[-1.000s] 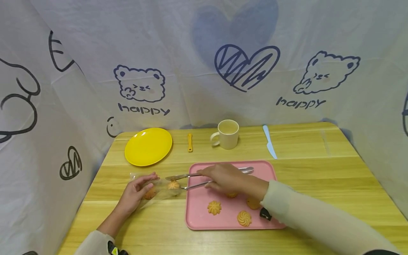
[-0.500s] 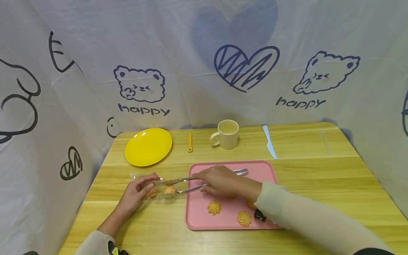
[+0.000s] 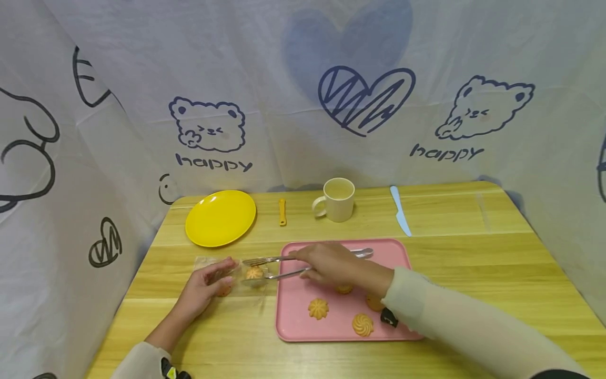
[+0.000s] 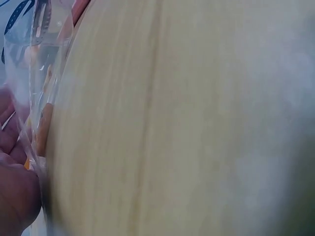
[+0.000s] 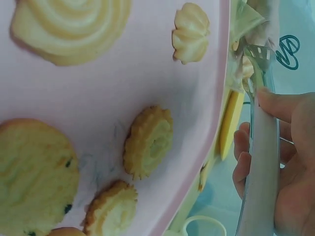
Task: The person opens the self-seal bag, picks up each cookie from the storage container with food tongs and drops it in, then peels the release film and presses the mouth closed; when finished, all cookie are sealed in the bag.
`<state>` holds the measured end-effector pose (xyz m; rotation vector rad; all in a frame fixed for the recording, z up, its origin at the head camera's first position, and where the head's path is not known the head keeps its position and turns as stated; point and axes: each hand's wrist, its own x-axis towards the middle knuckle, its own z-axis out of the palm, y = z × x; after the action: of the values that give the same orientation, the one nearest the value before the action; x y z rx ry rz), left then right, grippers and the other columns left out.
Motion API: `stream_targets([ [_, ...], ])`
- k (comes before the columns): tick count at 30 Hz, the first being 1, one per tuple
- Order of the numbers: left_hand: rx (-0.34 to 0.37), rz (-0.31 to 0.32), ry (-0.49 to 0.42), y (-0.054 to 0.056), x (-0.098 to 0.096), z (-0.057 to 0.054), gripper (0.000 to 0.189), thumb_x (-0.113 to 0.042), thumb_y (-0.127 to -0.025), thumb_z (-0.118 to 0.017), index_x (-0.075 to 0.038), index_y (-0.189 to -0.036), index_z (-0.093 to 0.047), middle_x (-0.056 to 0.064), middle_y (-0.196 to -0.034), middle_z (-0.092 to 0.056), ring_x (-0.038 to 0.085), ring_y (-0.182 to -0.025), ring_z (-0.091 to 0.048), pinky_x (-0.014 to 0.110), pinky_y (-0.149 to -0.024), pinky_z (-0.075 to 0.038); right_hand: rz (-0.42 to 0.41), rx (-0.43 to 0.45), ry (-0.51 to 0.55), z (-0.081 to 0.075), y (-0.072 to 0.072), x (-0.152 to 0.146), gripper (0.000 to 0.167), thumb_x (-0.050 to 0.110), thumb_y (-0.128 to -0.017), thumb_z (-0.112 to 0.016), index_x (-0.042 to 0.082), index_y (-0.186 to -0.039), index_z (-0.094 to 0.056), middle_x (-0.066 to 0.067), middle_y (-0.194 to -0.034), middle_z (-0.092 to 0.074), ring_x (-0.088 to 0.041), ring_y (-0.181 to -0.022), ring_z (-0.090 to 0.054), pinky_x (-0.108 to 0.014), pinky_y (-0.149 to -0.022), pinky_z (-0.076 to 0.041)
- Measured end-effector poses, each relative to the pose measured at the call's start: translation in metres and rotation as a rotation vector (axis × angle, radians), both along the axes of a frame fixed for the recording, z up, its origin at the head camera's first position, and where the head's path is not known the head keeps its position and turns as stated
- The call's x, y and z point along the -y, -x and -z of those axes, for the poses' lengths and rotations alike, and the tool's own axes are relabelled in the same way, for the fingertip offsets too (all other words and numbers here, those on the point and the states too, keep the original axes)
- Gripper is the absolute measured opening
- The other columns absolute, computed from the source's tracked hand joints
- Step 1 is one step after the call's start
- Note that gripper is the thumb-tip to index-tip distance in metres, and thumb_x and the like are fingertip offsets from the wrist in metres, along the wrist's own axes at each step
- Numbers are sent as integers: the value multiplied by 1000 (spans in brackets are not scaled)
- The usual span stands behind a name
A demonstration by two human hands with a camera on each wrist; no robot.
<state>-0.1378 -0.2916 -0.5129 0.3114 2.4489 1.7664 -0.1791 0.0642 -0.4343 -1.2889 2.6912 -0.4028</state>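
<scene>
My left hand (image 3: 203, 289) holds a clear plastic bag (image 3: 259, 297) on the table, left of the pink tray. Inside it a brownish cookie (image 3: 225, 289) is partly covered by the fingers. Metal tongs (image 3: 274, 260) are in my right hand (image 3: 329, 266), which reaches across the tray. Their two ends, one of them fork-like, lie either side of a fluted cookie (image 3: 254, 272) at the bag; whether both touch it I cannot tell. In the right wrist view the thumb and fingers of my right hand (image 5: 295, 157) grip the tongs (image 5: 261, 182).
On the pink tray (image 3: 295, 329) lie several cookies, including a flower-shaped cookie (image 3: 318, 309) and a swirled cookie (image 3: 362, 325). Along the back stand a yellow plate (image 3: 221, 218), a small orange handle-like piece (image 3: 282, 212), a cream mug (image 3: 339, 200) and a pale blue knife (image 3: 400, 211).
The tongs slid left with the fluted cookie toward the left hand, then shifted slightly back right, their ends now spread further apart. The bag lies flatter. My left hand has barely moved.
</scene>
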Motion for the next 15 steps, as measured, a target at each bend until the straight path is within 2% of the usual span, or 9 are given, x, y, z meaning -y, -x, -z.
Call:
stream_targets([
  [3,0,10,1,0,1,-1,39,-10,-100,-68,4,-137,-63,24,-146,-56,-10,-132,-47,8,-106,-38,-8,9,0,0,-2,-2,48,33,-101,-68,18,-146,-59,1,-131,-71,-10,-95,-64,-33,-84,-55],
  [5,3,22,9,0,1,-1,39,-8,-99,-69,2,-136,-64,23,-148,-55,-6,-137,-45,7,-108,-35,-9,10,1,0,-3,-5,48,32,-102,-67,18,-147,-59,1,-135,-69,-11,-104,-66,-35,-91,-56],
  [8,11,43,36,0,1,-3,43,-10,-95,-74,-2,-136,-65,21,-152,-52,12,-147,-40,7,-109,-32,-12,13,12,1,-5,-9,47,32,-103,-66,16,-147,-59,0,-138,-67,-14,-115,-67,-37,-99,-55],
  [12,-8,52,78,0,0,-3,39,-15,-94,-76,-4,-132,-70,20,-153,-51,36,-150,-35,5,-108,-30,-7,40,27,2,-7,-15,48,33,-102,-67,15,-146,-59,-2,-138,-67,-18,-122,-66,-40,-103,-54],
  [13,-17,54,78,0,0,-3,37,-14,-95,-76,-4,-130,-71,20,-152,-53,38,-150,-35,5,-108,-30,-4,49,29,2,-8,-16,49,33,-102,-67,14,-146,-59,-3,-138,-68,-19,-123,-66,-41,-104,-53],
  [15,-37,55,65,0,0,-3,32,-13,-96,-74,-2,-126,-72,20,-147,-58,32,-150,-37,5,-109,-30,1,66,31,2,-10,-17,50,33,-101,-68,14,-147,-58,-3,-138,-67,-21,-124,-65,-42,-106,-52],
])
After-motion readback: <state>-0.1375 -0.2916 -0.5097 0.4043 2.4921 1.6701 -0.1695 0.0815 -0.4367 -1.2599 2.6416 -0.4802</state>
